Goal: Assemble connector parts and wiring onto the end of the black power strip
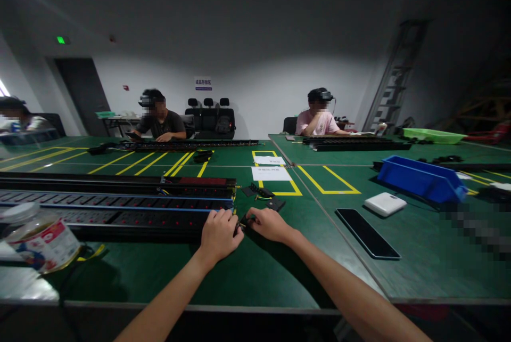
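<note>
A long black power strip [159,220] with a row of sockets and small red spots lies nearest me, its right end under my left hand [219,233]. That hand is closed over the end, fingers curled down around it. Just to the right, my right hand [269,223] has its fingers bent and pressed together at a small dark piece by the strip's end. The piece is mostly hidden, so I cannot make out what it is. Behind both hands lie several small black parts [275,203], some with yellow-green wire.
More strips [120,201] lie behind the near one. A labelled jar [48,243] stands left. On the right are a phone [367,233], a white box-like device [385,204] and a blue bin [419,179]. Paper sheets [271,173] lie ahead; people sit across the green table [279,278].
</note>
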`<act>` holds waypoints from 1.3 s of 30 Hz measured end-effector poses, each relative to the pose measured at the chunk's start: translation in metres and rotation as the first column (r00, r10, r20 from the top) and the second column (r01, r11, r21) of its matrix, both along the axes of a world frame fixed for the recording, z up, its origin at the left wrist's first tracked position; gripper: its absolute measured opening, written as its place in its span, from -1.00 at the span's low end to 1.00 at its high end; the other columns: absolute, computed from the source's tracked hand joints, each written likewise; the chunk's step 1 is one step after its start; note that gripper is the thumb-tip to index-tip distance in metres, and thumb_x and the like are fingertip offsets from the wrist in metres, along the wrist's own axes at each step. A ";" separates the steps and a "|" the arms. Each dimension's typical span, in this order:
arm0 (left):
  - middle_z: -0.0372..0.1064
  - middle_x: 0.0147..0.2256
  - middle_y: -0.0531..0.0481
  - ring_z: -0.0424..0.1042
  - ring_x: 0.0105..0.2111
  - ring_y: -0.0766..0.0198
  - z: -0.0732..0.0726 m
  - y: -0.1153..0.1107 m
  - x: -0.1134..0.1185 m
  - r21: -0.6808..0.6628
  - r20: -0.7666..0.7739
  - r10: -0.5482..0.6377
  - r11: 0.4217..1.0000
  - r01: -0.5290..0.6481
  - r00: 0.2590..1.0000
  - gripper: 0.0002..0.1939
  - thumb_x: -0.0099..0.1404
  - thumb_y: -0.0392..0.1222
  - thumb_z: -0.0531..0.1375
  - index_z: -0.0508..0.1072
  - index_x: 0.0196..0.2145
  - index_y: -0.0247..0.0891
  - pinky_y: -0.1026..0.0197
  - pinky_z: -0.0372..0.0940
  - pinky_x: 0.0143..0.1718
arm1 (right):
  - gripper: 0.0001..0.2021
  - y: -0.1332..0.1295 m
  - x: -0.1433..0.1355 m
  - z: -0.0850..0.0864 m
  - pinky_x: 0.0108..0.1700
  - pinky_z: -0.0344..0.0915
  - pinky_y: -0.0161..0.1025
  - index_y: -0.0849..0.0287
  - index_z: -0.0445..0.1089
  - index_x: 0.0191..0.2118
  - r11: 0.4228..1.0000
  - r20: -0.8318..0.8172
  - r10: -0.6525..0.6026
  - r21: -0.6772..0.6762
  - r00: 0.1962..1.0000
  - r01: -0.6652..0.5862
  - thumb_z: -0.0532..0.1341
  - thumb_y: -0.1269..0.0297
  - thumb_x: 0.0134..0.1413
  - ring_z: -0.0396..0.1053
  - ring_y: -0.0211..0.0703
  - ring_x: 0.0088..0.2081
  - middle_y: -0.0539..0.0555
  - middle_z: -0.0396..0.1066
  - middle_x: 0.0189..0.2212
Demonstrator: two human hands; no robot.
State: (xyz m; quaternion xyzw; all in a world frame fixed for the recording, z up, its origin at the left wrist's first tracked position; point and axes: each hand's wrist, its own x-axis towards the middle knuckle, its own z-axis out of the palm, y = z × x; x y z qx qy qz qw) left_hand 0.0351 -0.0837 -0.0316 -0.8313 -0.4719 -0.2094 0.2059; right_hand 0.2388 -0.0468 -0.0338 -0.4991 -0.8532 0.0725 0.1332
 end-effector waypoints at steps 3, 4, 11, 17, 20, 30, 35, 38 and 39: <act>0.44 -0.28 -0.12 0.36 -0.20 0.05 0.000 0.000 0.000 -0.001 -0.006 0.004 1.000 -0.004 1.000 -0.85 0.26 -0.13 0.18 0.49 -0.34 -0.24 -0.02 0.15 -0.15 | -0.75 -0.001 0.000 0.001 -0.35 0.01 -0.30 0.05 0.43 0.00 1.000 -0.005 0.001 0.000 1.000 -0.001 0.16 0.27 0.22 0.43 -0.15 -0.33 0.01 0.52 -0.40; 0.44 -0.28 -0.12 0.36 -0.21 0.05 0.000 0.000 0.000 -0.001 -0.006 0.004 1.000 -0.004 1.000 -0.85 0.26 -0.13 0.18 0.49 -0.34 -0.24 -0.02 0.14 -0.15 | -0.75 -0.001 0.000 0.001 -0.36 0.00 -0.30 0.05 0.43 -0.01 1.000 -0.005 -0.001 -0.001 1.000 0.001 0.17 0.28 0.22 0.43 -0.15 -0.33 0.00 0.52 -0.40; 0.43 -0.30 -0.11 0.36 -0.21 0.05 0.000 0.000 0.000 0.001 0.018 -0.010 1.000 0.010 1.000 -0.86 0.26 -0.14 0.18 0.49 -0.35 -0.24 -0.02 0.14 -0.16 | -0.76 -0.002 -0.001 0.004 -0.35 0.00 -0.29 0.06 0.44 -0.02 1.000 -0.010 -0.011 -0.011 1.000 0.011 0.17 0.28 0.22 0.45 -0.14 -0.30 0.01 0.52 -0.39; 0.43 -0.30 -0.13 0.36 -0.22 0.06 0.001 0.000 0.000 0.003 0.034 -0.024 1.000 0.024 0.999 -0.86 0.25 -0.15 0.18 0.49 -0.35 -0.25 -0.01 0.14 -0.17 | -0.76 -0.003 -0.001 0.005 -0.34 0.01 -0.29 0.07 0.44 -0.01 1.000 -0.004 -0.016 -0.021 1.000 0.016 0.16 0.28 0.23 0.45 -0.13 -0.29 0.02 0.52 -0.39; 0.43 -0.31 -0.13 0.36 -0.22 0.05 0.001 -0.001 0.001 0.002 0.023 -0.020 1.000 0.020 1.000 -0.86 0.25 -0.16 0.17 0.49 -0.35 -0.25 -0.02 0.14 -0.17 | -0.76 -0.003 0.000 0.005 -0.33 0.03 -0.29 0.07 0.43 -0.01 1.000 -0.005 -0.012 -0.023 1.000 0.012 0.17 0.28 0.23 0.45 -0.13 -0.30 0.02 0.52 -0.39; 0.44 -0.30 -0.13 0.36 -0.22 0.05 -0.001 0.001 0.000 0.001 0.013 -0.015 1.000 0.015 1.000 -0.87 0.25 -0.15 0.18 0.48 -0.36 -0.24 -0.02 0.14 -0.17 | -0.76 0.001 0.001 -0.001 -0.32 0.05 -0.30 0.05 0.42 -0.01 1.000 -0.005 0.005 -0.001 1.000 -0.005 0.17 0.26 0.24 0.45 -0.14 -0.31 0.01 0.53 -0.37; 0.43 -0.31 -0.12 0.36 -0.21 0.05 0.000 0.000 0.000 -0.002 0.012 -0.012 1.000 0.012 1.000 -0.85 0.25 -0.14 0.17 0.48 -0.35 -0.25 -0.03 0.14 -0.16 | -0.75 0.002 0.001 -0.001 -0.33 0.04 -0.30 0.06 0.43 0.00 1.000 -0.006 0.008 0.003 1.000 -0.008 0.17 0.26 0.23 0.44 -0.14 -0.31 0.02 0.53 -0.36; 0.43 -0.31 -0.12 0.35 -0.22 0.05 0.000 -0.001 0.000 -0.005 0.020 -0.013 1.000 0.013 1.000 -0.86 0.25 -0.15 0.18 0.48 -0.35 -0.25 -0.03 0.14 -0.16 | -0.76 0.002 0.001 -0.002 -0.34 0.02 -0.30 0.06 0.43 -0.01 1.000 -0.004 0.006 0.003 1.000 -0.006 0.16 0.26 0.23 0.44 -0.15 -0.32 0.01 0.52 -0.39; 0.43 -0.31 -0.12 0.35 -0.22 0.06 0.000 -0.001 0.000 -0.008 0.020 -0.014 1.000 0.014 1.000 -0.86 0.25 -0.15 0.18 0.48 -0.35 -0.24 -0.03 0.15 -0.16 | -0.77 0.002 0.001 -0.003 -0.34 0.01 -0.30 0.06 0.43 -0.02 1.000 -0.004 0.006 0.004 1.000 -0.006 0.16 0.26 0.23 0.44 -0.15 -0.32 0.01 0.52 -0.39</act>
